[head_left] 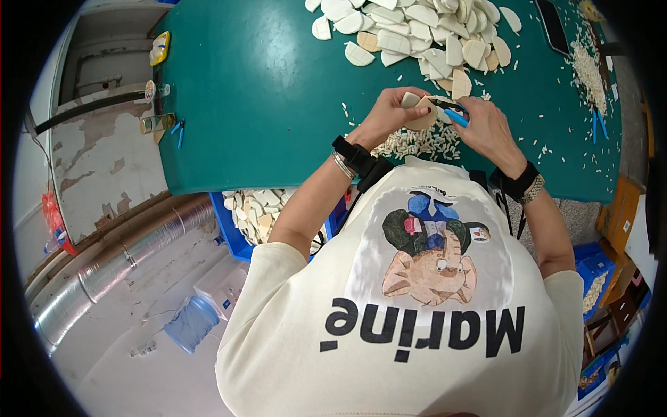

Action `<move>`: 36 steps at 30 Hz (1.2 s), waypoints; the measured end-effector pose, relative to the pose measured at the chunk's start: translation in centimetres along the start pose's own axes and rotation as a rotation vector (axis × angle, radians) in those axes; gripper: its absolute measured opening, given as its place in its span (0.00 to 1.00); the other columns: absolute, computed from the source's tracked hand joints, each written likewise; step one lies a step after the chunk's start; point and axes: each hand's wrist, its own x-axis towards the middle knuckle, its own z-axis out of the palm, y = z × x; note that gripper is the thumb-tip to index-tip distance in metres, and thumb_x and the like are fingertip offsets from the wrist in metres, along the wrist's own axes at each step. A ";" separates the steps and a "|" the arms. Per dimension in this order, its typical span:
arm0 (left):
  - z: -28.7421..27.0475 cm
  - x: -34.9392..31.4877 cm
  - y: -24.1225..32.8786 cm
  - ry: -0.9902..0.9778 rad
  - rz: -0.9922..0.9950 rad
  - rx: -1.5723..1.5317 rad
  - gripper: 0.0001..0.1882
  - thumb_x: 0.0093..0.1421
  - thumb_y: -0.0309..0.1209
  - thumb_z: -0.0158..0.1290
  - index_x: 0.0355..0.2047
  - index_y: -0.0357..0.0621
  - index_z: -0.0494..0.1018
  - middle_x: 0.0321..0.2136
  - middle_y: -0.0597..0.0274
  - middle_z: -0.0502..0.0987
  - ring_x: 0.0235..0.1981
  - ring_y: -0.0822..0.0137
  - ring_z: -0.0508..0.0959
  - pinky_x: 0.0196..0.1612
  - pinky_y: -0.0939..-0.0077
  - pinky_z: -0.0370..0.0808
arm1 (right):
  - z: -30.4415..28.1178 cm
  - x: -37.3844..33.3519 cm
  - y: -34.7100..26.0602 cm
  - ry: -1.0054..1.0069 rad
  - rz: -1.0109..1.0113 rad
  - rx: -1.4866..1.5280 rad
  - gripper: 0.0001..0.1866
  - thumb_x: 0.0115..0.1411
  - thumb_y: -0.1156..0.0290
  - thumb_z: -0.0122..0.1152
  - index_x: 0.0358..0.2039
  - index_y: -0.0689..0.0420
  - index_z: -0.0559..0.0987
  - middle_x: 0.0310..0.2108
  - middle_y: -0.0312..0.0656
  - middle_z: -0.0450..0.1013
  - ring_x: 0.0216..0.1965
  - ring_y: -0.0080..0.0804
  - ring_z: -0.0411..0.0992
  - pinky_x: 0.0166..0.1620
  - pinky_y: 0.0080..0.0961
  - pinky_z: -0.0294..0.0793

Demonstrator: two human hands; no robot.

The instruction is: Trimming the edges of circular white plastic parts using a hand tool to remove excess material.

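Note:
My left hand (388, 117) is closed on a flat, cream-coloured piece (421, 121) with a rounded edge. A whiter bit shows by its fingertips; whether it is a separate piece I cannot tell. Wrapped in my right hand (492, 131) are blue-handled pliers (456, 117), their dark jaws at the cream piece's right edge. Under both hands, many small pale sticks (418, 143) lie scattered near the table's front edge. Just beyond the hands is a big heap of flat white and beige pieces (431, 35), several scored with lines.
On the green table (243, 104) lie a phone (552, 26), a pale scrap pile (589, 73) and more blue-handled pliers (599, 125). A glass jar (157, 124) and small blue pliers (180, 135) sit at the left edge. A blue bin (240, 244) of pieces stands below.

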 end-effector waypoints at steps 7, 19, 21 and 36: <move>0.3 0.0 0.3 -0.003 0.017 0.071 0.14 0.56 0.27 0.59 0.43 0.40 0.75 0.35 0.65 0.79 0.35 0.76 0.77 0.40 0.81 0.75 | -0.8 0.2 -0.3 -0.121 0.070 -0.001 0.10 0.52 0.68 0.57 0.27 0.63 0.76 0.24 0.51 0.72 0.27 0.52 0.71 0.29 0.43 0.68; 0.4 0.1 0.4 0.038 0.060 0.061 0.12 0.56 0.26 0.59 0.41 0.40 0.76 0.33 0.65 0.79 0.34 0.76 0.76 0.38 0.80 0.75 | -0.6 0.0 -0.2 -0.034 0.022 -0.040 0.10 0.52 0.69 0.57 0.30 0.62 0.78 0.24 0.51 0.73 0.27 0.51 0.72 0.30 0.41 0.69; 0.4 0.1 0.7 0.039 0.069 0.040 0.11 0.55 0.25 0.59 0.40 0.39 0.76 0.31 0.65 0.79 0.33 0.76 0.76 0.38 0.80 0.75 | -0.7 0.0 -0.3 -0.068 0.058 0.038 0.10 0.52 0.69 0.58 0.31 0.62 0.78 0.24 0.51 0.73 0.27 0.51 0.72 0.30 0.41 0.69; 0.6 0.5 0.0 0.045 0.093 0.121 0.11 0.55 0.25 0.59 0.40 0.41 0.77 0.33 0.65 0.80 0.34 0.76 0.77 0.38 0.81 0.75 | -0.1 -0.1 -0.3 -0.011 0.019 -0.044 0.10 0.52 0.68 0.57 0.24 0.63 0.76 0.20 0.53 0.73 0.25 0.52 0.74 0.30 0.43 0.73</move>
